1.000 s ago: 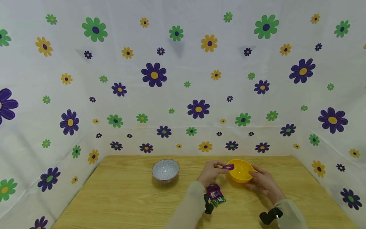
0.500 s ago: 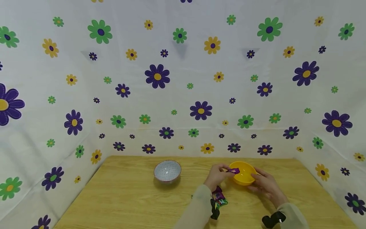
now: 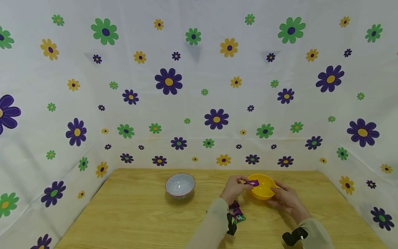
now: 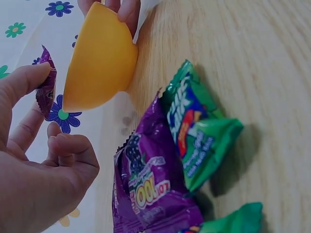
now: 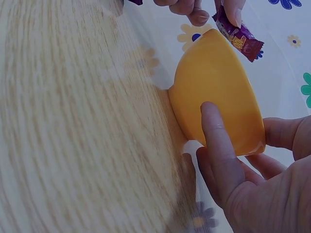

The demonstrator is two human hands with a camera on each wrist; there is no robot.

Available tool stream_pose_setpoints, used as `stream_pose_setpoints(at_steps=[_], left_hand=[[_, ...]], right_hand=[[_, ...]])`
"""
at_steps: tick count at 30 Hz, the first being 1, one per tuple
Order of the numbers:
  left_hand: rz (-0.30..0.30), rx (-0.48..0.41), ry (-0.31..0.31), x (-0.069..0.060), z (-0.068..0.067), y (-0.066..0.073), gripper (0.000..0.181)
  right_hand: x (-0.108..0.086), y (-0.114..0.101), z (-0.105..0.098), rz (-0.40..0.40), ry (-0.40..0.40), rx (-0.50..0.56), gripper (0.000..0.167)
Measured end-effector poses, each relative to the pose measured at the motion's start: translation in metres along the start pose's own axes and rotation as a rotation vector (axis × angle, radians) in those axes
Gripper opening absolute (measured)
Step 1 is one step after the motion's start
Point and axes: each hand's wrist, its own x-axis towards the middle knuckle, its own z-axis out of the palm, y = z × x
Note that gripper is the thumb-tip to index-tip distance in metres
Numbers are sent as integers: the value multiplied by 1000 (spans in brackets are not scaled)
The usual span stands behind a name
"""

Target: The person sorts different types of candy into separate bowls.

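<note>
My left hand point(image 3: 233, 189) pinches a small purple-wrapped candy point(image 3: 253, 183) by one end. In the head view the candy hangs over the left rim of a yellow bowl point(image 3: 262, 193). The right hand point(image 3: 287, 200) holds that bowl from the right side, thumb at the rim and fingers along its outer wall, as the right wrist view shows. Below the left wrist lies a small pile of wrapped candies: a purple packet point(image 4: 150, 179) beside a green packet point(image 4: 197, 136), with part of another green packet point(image 4: 238, 221) at the lower edge of the left wrist view.
A patterned grey-white bowl point(image 3: 180, 186) with a reddish rim stands to the left on the wooden table point(image 3: 133, 218). Behind and at both sides hangs a white cloth point(image 3: 192, 110) printed with flowers. Black camera mounts point(image 3: 294, 236) sit on the wrists.
The pinched candy has moved slightly right, further over the yellow bowl's rim. My right hand keeps its hold on the bowl. The head view shifted a little and came back.
</note>
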Motion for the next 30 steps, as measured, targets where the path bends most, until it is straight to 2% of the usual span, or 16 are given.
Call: stream_pose_setpoints(at_steps=[8, 17, 21, 26, 30], left_hand=[[17, -15, -32, -2, -2, 4, 24], [41, -22, -32, -4, -8, 6, 29], [66, -24, -51, -6, -15, 2, 32], [59, -25, -86, -5, -28, -2, 30], [68, 11, -113, -6, -40, -7, 30]], right_hand=[[2, -1, 0, -2, 0, 18, 65], [2, 0, -1, 6, -16, 15, 64], [2, 1, -1, 16, -30, 24, 63], [1, 1, -2, 1, -35, 8, 64], [0, 3, -3, -10, -29, 10, 64]])
